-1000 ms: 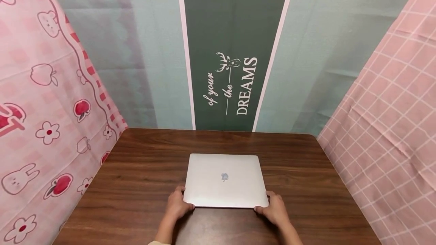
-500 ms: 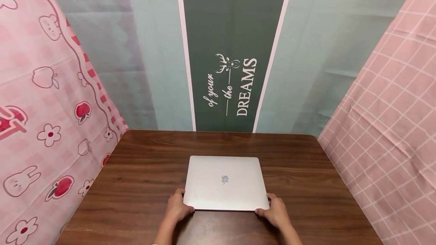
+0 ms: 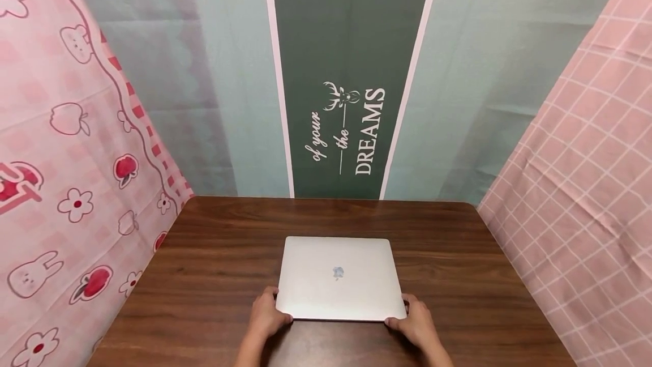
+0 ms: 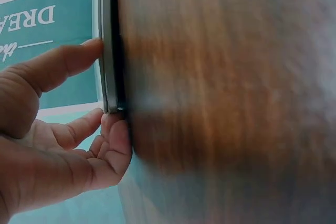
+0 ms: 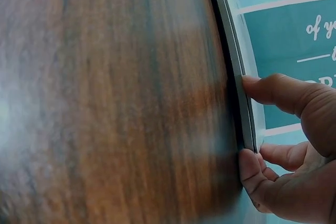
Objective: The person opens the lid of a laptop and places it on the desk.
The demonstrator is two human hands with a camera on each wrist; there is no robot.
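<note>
A closed silver laptop (image 3: 341,293) with an apple logo lies flat on the brown wooden table (image 3: 229,242). My left hand (image 3: 266,315) grips its near left corner, thumb on the front edge and fingers along the side. At the near right corner, my right hand (image 3: 419,321) holds it in a mirrored way. The left wrist view shows the laptop's thin edge (image 4: 108,51), with the thumb against the lid side and curled fingertips at the corner. Likewise in the right wrist view, thumb and fingers meet the laptop's edge (image 5: 244,114) close over the table.
Behind the table hangs a grey-green curtain (image 3: 336,33) with a dark band and white lettering. A pink patterned cloth (image 3: 46,146) borders the left side, and a pink checked cloth (image 3: 586,186) the right. The table's back edge (image 3: 331,199) meets the curtain.
The whole head view has shifted slightly, with table, laptop and hands sitting a little lower in it. Both hands keep the same hold on the laptop's corners.
</note>
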